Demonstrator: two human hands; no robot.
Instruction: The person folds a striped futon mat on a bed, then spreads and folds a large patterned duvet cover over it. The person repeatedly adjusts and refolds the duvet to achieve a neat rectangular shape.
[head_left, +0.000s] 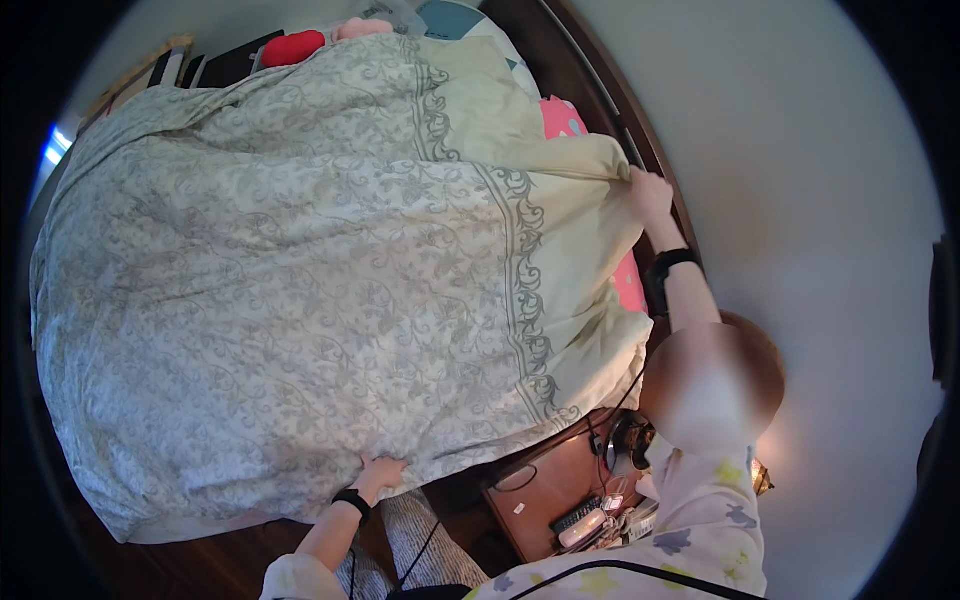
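The duvet [280, 290] stretches from the left of the scene to the headboard end at right, spread over nearly the whole bed, so most of the covering looks done; the bed's pale side [210, 527] shows below the hem at near left. On this side the duvet is off-white with a grey-green leafy print, fairly smooth apart from shallow ripples and a rumpled ridge at far left. Beyond its far edge sits a red plush cushion [293, 48]. At the near edge, left of middle, the left hand [378, 473] rests on the duvet; I cannot tell whether its fingers pinch the fabric. Farther right, a darker scrolled border [525, 270] runs from near to far, bent midway, followed by a plain cream band. This end looks the least finished: the band is creased, its near corner lies crumpled beside the wooden nightstand [505, 495], and a pink pillow [565, 118] peeps out past its far part. At right, the right hand [650, 195] is closed around the cream edge, which rises in a peak with folds fanning leftward, near the dark wooden headboard [570, 60]
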